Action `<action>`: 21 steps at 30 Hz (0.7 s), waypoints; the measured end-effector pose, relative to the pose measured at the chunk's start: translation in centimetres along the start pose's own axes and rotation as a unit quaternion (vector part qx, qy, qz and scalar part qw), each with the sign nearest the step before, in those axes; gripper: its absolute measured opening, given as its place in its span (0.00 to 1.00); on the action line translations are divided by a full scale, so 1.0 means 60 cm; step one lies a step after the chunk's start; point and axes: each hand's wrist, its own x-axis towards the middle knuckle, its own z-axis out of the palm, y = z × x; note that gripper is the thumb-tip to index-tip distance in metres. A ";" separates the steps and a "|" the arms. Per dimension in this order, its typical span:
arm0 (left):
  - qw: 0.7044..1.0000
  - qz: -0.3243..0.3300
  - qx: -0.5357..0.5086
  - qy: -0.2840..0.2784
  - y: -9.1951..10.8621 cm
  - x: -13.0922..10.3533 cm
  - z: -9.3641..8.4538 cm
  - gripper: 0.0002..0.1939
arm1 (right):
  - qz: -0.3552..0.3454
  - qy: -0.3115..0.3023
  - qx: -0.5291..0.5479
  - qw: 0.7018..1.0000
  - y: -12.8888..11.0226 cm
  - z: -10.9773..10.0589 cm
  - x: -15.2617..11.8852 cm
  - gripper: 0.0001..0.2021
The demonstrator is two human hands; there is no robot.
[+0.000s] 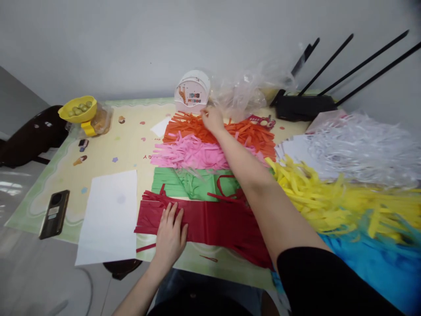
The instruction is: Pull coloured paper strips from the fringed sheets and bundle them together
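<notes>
My left hand (171, 232) lies flat, fingers outstretched, on a dark red fringed sheet (210, 221) at the table's near side. My right hand (212, 119) reaches across to the far side, over the orange fringed strips (250, 134) and just in front of a white printed box (192, 90). Its fingers are curled together, and what they hold, if anything, is too small to make out. Between the hands lie pink fringe (197, 151) and a green fringed sheet (167, 180); my right forearm covers part of these. A loose dark red strip (145, 248) rests by my left hand.
White paper (107, 219) and a phone (54, 214) lie left. A yellow fruit bowl (78, 109) stands at the back left. On the right are white strips (365, 147), yellow fringe (329, 202) and blue fringe (371, 259). A black router (304, 107) and clear plastic bags (241, 92) stand behind.
</notes>
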 end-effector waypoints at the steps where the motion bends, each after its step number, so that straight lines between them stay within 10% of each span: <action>1: 1.000 -0.002 -0.002 -0.004 0.001 0.001 0.000 0.19 | 0.027 0.001 -0.002 1.000 0.014 -0.006 0.008 0.24; 5: 1.000 -0.007 -0.011 -0.012 0.003 0.001 0.000 0.19 | 0.082 -0.044 -0.002 0.996 0.032 -0.003 0.021 0.22; 14: 0.999 -0.020 -0.037 -0.023 0.000 -0.005 0.008 0.20 | 0.016 -0.139 0.019 0.990 -0.069 0.069 -0.006 0.34; 21: 0.999 -0.022 -0.034 -0.017 0.000 -0.004 0.011 0.20 | 0.000 -0.116 0.035 0.993 -0.073 0.020 -0.035 0.30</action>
